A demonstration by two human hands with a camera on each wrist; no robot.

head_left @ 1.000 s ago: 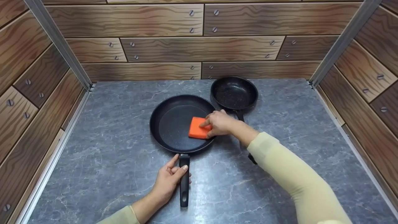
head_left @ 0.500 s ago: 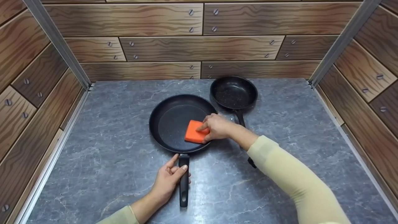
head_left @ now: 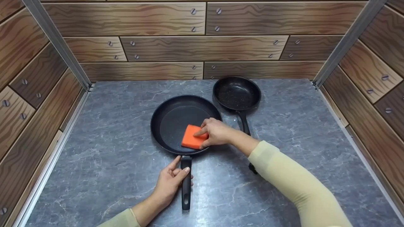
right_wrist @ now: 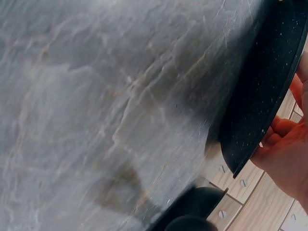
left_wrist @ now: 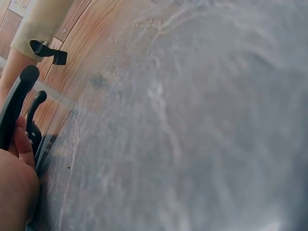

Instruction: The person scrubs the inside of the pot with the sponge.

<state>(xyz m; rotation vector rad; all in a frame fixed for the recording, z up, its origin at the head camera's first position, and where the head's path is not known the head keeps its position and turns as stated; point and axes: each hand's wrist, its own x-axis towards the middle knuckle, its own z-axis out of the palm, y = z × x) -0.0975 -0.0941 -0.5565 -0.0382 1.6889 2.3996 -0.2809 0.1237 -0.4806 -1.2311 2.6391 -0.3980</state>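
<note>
A large black frying pan lies on the grey marbled table, its handle toward me. My left hand grips that handle near the pan, thumb on top; the left wrist view shows the handle rising past the fingers. Inside the pan, at the lower right of its base, an orange sponge lies under my right hand, which holds it by its right side with the index finger pressed on top. In the right wrist view the pan's speckled outer wall hides the sponge and part of the right hand.
A smaller black frying pan stands behind and right of the large one. Its handle runs toward me, partly covered by my right forearm. Wood-patterned walls with metal corner posts enclose the table on three sides.
My right hand has slid the orange sponge left and toward me across the pan's base. The left hand keeps its grip on the handle, and both pans stay in place.
</note>
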